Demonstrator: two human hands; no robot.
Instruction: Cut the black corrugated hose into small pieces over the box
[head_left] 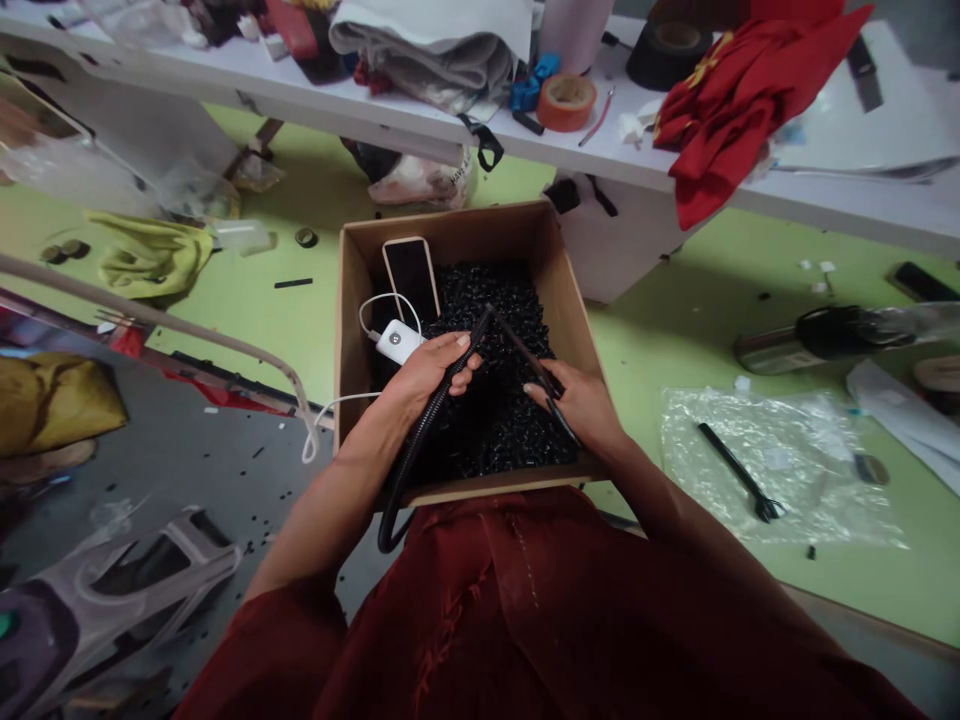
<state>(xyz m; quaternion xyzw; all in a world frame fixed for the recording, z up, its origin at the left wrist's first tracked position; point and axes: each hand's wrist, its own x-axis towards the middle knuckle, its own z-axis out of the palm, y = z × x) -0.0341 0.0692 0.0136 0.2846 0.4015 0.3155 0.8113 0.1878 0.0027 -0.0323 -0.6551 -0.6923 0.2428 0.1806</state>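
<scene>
A cardboard box (pixel 581 320) holds a mass of small black pieces (pixel 495 435), with a phone (pixel 412 278) and a white device (pixel 398 342) on a white cable at its left side. Over the box, my left hand (pixel 442 365) is closed round a black ribbed tube (pixel 427 425), which hangs down over the box's front left edge. My right hand (pixel 574 400) grips a thin dark strip (pixel 521 345) that slants up to meet the tube's upper end. What exactly joins them there is too small to tell.
A white shelf (pixel 420 130) with orange tape (pixel 566 103) and red cloth (pixel 731 110) runs behind the box. On the green table (pixel 630 350), right, are a plastic bag (pixel 817 460), a black tool (pixel 739 472) and a metal bottle (pixel 780 348). Yellow cloth (pixel 154 257) lies left.
</scene>
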